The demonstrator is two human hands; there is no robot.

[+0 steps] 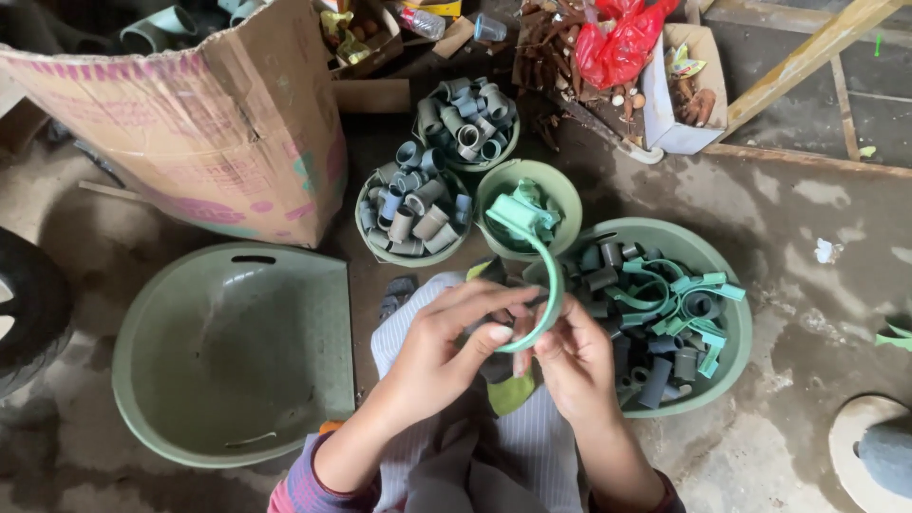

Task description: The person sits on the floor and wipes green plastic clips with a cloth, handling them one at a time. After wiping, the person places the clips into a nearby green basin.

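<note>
We hold a curved green plastic strip (543, 275) in both hands, the left hand (446, 347) pinching its lower end with thumb and fingers, the right hand (570, 366) closed on it just beside; the strip arcs up over the small bowl (560, 190). Room is tight: the large basin (736, 342) of dark pipe pieces and green strips sits just right of our hands, the empty tub (228, 351) left, two bowls of grey tube pieces (418, 204) ahead, a cardboard box (199, 114) behind the tub. Everything rests on a rough, stained concrete floor (817, 247); striped cloth covers our lap.
</note>
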